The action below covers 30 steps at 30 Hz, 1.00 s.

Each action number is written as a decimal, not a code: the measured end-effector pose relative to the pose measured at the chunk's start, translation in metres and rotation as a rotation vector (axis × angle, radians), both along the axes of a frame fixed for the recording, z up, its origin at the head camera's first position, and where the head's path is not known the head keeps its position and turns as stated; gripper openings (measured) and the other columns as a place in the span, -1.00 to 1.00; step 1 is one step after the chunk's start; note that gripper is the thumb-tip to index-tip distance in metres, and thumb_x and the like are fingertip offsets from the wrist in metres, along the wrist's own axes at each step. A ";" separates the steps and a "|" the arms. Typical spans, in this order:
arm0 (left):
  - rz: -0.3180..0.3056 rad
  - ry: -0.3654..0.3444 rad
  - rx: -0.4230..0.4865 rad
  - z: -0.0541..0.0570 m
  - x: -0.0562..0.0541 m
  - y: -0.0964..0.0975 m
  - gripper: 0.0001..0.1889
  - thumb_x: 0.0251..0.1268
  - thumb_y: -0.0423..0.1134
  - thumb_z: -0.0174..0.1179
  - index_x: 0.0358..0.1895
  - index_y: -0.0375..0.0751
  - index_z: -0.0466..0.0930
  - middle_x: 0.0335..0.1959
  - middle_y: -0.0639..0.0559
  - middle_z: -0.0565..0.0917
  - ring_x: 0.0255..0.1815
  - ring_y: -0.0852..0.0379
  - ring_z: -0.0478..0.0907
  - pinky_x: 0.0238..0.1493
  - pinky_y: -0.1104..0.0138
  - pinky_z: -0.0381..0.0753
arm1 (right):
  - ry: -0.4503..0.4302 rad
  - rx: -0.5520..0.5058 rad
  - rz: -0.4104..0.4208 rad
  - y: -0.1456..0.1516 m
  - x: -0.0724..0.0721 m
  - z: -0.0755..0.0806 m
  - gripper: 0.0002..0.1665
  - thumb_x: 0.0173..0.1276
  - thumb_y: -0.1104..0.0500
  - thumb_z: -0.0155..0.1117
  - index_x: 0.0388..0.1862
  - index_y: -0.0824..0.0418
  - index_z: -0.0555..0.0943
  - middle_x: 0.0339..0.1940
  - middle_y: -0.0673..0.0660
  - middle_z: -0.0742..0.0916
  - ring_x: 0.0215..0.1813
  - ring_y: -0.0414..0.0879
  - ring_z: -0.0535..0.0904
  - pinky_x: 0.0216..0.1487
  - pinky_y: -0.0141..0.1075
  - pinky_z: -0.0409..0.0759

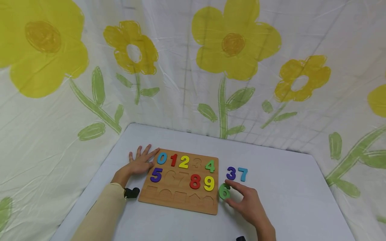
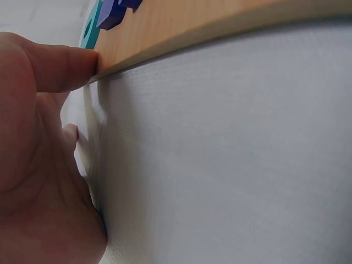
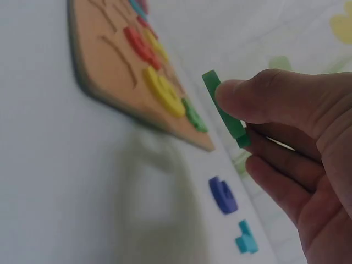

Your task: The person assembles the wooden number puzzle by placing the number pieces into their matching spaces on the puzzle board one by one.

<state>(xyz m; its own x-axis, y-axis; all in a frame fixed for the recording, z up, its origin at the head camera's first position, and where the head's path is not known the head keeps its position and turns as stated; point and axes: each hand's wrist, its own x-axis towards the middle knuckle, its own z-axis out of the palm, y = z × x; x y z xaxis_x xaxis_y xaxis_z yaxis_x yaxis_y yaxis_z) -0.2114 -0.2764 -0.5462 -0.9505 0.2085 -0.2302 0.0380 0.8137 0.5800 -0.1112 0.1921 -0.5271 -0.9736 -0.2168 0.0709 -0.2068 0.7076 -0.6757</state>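
A wooden number board [image 1: 178, 207] lies on the white table with the 0, 1, 2, 4, 5, 8 and 9 seated in it. Its 3, 6 and 7 recesses show bare wood. My left hand [image 1: 141, 164] rests at the board's upper left corner, fingers spread; in the left wrist view the thumb [image 2: 69, 69] presses against the board's edge. Beside the board's right edge, my right hand [image 1: 248, 204] pinches a green number 6 [image 1: 224, 191] between thumb and fingers. The right wrist view shows this green 6 [image 3: 224, 110] held above the table.
A purple number 3 [image 1: 231, 173] and a light blue number 7 [image 1: 242, 174] lie on the table right of the board. Along the board's bottom row run shape recesses [image 1: 180, 196]. A white cloth with yellow flowers [image 1: 236, 43] hangs behind the table.
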 end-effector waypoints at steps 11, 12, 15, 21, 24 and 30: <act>0.002 0.002 -0.012 0.002 0.001 0.004 -0.26 0.62 -0.19 0.04 0.79 -0.01 0.11 0.84 -0.38 -0.26 0.76 -0.62 -0.58 0.49 -0.58 -0.73 | 0.114 -0.028 0.095 -0.019 -0.014 0.026 -0.26 0.24 0.19 0.72 0.41 -0.08 0.72 0.21 -0.15 0.86 0.35 -0.01 0.78 0.34 0.12 0.73; 0.002 0.002 -0.014 0.002 0.001 0.004 -0.26 0.62 -0.19 0.04 0.79 -0.01 0.11 0.84 -0.38 -0.26 0.76 -0.62 -0.58 0.49 -0.58 -0.73 | 0.122 -0.036 0.106 -0.022 -0.016 0.028 -0.26 0.25 0.19 0.72 0.42 -0.08 0.72 0.20 -0.15 0.86 0.34 0.00 0.78 0.33 0.13 0.73; 0.004 0.004 -0.014 0.003 0.002 0.004 -0.26 0.61 -0.19 0.05 0.79 -0.01 0.11 0.83 -0.38 -0.25 0.76 -0.62 -0.58 0.49 -0.59 -0.72 | 0.144 -0.057 0.132 -0.028 -0.021 0.032 -0.26 0.26 0.20 0.71 0.43 -0.04 0.71 0.21 -0.13 0.86 0.34 0.02 0.78 0.33 0.15 0.72; 0.000 0.004 -0.016 0.001 0.001 0.003 -0.26 0.62 -0.18 0.05 0.79 0.00 0.12 0.84 -0.38 -0.25 0.76 -0.62 -0.57 0.48 -0.59 -0.71 | 0.165 -0.063 0.169 -0.045 -0.029 0.040 -0.29 0.28 0.17 0.71 0.41 -0.05 0.73 0.21 -0.13 0.87 0.33 -0.03 0.78 0.33 0.10 0.74; -0.001 0.006 -0.017 0.000 0.001 0.003 -0.26 0.62 -0.18 0.05 0.79 0.00 0.12 0.84 -0.38 -0.25 0.76 -0.62 -0.57 0.48 -0.60 -0.71 | 0.171 -0.065 0.186 -0.054 -0.032 0.045 -0.30 0.27 0.15 0.71 0.41 -0.05 0.73 0.20 -0.12 0.87 0.28 -0.05 0.79 0.31 0.11 0.75; 0.001 0.002 -0.022 0.000 0.001 0.002 -0.26 0.63 -0.18 0.04 0.80 0.00 0.11 0.84 -0.37 -0.26 0.76 -0.61 -0.58 0.49 -0.59 -0.71 | 0.155 -0.102 0.240 -0.076 -0.040 0.052 -0.32 0.30 0.15 0.68 0.41 0.02 0.74 0.26 -0.07 0.85 0.26 0.03 0.80 0.27 0.09 0.77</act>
<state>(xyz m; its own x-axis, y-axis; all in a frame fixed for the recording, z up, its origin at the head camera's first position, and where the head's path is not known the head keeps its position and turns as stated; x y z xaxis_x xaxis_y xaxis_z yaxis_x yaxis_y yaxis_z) -0.2108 -0.2747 -0.5464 -0.9511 0.2027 -0.2330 0.0384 0.8262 0.5621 -0.1516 0.1166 -0.4754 -0.8714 -0.4235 0.2477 -0.4659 0.5561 -0.6883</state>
